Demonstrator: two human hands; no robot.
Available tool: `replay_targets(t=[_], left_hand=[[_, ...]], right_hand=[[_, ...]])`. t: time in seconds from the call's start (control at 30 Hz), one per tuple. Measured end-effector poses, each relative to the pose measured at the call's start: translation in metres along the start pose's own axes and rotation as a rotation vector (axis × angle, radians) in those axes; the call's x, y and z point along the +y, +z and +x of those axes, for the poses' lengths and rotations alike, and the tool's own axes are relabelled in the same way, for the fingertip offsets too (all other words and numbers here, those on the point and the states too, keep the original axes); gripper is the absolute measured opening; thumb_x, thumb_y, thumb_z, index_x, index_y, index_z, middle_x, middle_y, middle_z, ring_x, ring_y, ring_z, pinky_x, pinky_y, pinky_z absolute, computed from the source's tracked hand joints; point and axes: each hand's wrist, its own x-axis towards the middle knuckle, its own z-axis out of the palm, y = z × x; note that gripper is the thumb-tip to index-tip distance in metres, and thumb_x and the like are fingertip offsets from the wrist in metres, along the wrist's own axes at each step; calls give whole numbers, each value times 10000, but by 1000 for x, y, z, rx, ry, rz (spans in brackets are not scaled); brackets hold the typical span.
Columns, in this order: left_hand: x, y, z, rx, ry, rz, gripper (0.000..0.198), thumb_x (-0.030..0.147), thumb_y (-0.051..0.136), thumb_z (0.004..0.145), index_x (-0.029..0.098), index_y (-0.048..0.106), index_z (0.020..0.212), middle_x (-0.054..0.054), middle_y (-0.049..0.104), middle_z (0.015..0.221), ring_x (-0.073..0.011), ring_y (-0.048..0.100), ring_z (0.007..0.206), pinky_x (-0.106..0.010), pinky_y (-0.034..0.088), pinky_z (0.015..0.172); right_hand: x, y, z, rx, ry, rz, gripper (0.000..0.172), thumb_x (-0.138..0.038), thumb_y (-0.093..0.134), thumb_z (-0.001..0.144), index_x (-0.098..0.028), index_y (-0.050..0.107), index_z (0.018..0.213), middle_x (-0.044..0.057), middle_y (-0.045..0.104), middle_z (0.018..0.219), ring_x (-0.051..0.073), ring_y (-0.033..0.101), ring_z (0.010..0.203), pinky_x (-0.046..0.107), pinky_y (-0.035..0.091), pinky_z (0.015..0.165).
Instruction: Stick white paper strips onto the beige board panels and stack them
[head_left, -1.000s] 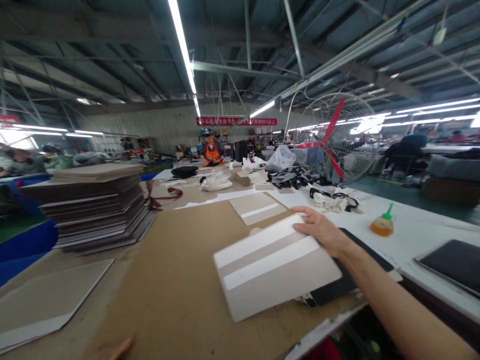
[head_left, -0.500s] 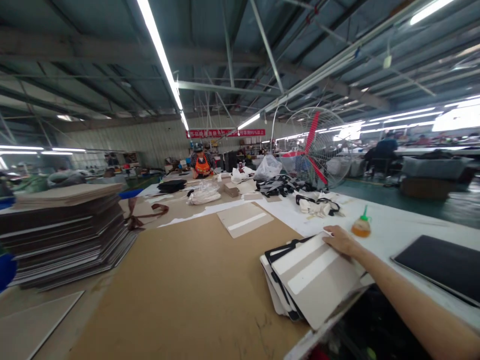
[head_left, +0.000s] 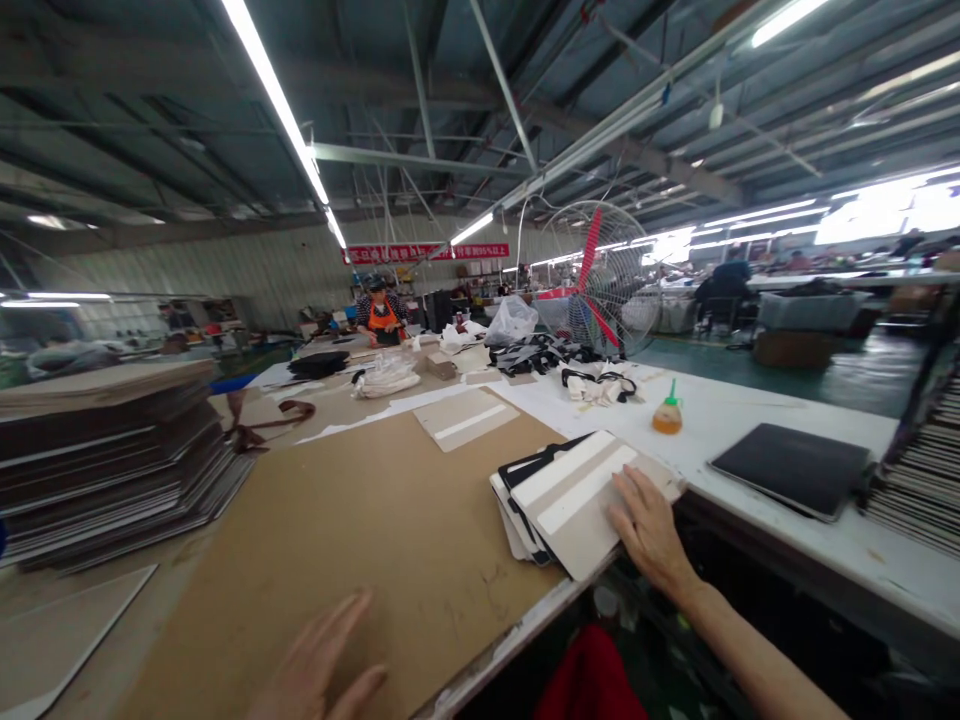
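Observation:
My right hand [head_left: 646, 522] rests with fingers extended on the top beige panel [head_left: 577, 500], which carries a white strip. Under it lies a fanned pile of similar panels, some black-edged, at the table's near edge. Low in the view, my left hand [head_left: 319, 665] hovers over or lies on the brown board [head_left: 360, 520], slightly blurred; its thumb and fingers are spread, with nothing in them. Farther up the board lies a single beige panel [head_left: 457, 425] with a white strip across it.
A tall stack of dark panels [head_left: 112, 480] stands at left. On the white table are a green-tipped bottle [head_left: 667, 412], a black panel [head_left: 791, 465] and white cloth pieces [head_left: 598, 383]. Behind stands a red-bladed fan [head_left: 596, 285]. A co-worker in an orange apron [head_left: 383, 315] is across the table.
My right hand has moved from the far edge of the panel pile to the top panel's near right side. My left hand has come into view at the bottom. The view has turned right.

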Motion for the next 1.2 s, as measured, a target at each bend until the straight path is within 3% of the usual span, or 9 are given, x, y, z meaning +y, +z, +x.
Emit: replay_targets(t=[0.07,0.17,0.23,0.3,0.5,0.73,0.87,1.03,1.2], left_hand=[[60,16,35,-104,177,-67,705,588,511,825,305,319,1441,-45,471,1431,-264,476,1281,-431,448,1030],[141,37,87,-199,316,-170,837,682,488,804,260,227,1479,-73,252,1548,-283,274,1401,-470,339,1112],[173,48,117,-247,328,-207,878,707,489,786,241,224,1481,-74,205,1564,-294,204,1423,-494,278,1140],[187,58,137,-268,292,-204,892,690,530,772,215,251,1473,-87,208,1563,-306,191,1423,-509,241,1151],[187,80,150,-243,288,-165,751,624,512,821,227,336,1433,-66,312,1527,-282,262,1390,-483,254,1143],[185,88,145,-145,420,-71,540,552,408,907,210,471,1321,-80,447,1438,-329,310,1352,-508,328,1086],[185,88,152,-136,518,-72,395,387,310,980,177,541,1223,-92,551,1331,-247,433,1280,-448,296,1125],[184,67,197,-103,597,-85,403,354,252,997,157,601,1035,-111,598,1252,-206,500,1215,-449,233,1158],[169,53,237,-115,608,-103,443,360,199,1006,152,575,1115,-88,625,1210,-179,523,1187,-416,264,1144]], right_hand=[[-14,7,-5,-34,-22,-66,428,-376,376,955,-177,535,1299,128,462,1419,299,338,1346,504,254,1081],[-27,17,6,-73,11,-141,397,-343,381,954,-206,578,1269,107,530,1374,309,379,1321,532,237,1065],[-29,20,16,-90,21,-162,396,-347,382,952,-212,587,1263,105,543,1363,304,413,1294,534,246,1055],[-29,21,21,-106,15,-174,396,-355,387,950,-219,591,1261,101,544,1364,305,425,1282,537,256,1048],[-26,13,20,-147,34,-121,393,-371,408,938,-218,607,1240,102,560,1344,337,422,1275,555,309,1017],[10,-20,39,-284,169,406,525,-530,476,878,-188,573,1264,122,514,1374,287,448,1272,483,332,1086],[27,-35,44,-359,268,600,466,-549,501,857,-214,664,1137,93,631,1241,290,527,1195,485,348,1084],[45,-37,54,-257,424,642,489,-540,359,926,-213,683,1091,70,672,1188,260,575,1150,464,438,1010],[68,-33,67,-151,525,630,537,-542,305,932,-171,675,1055,94,705,1093,230,632,1049,373,530,870]])
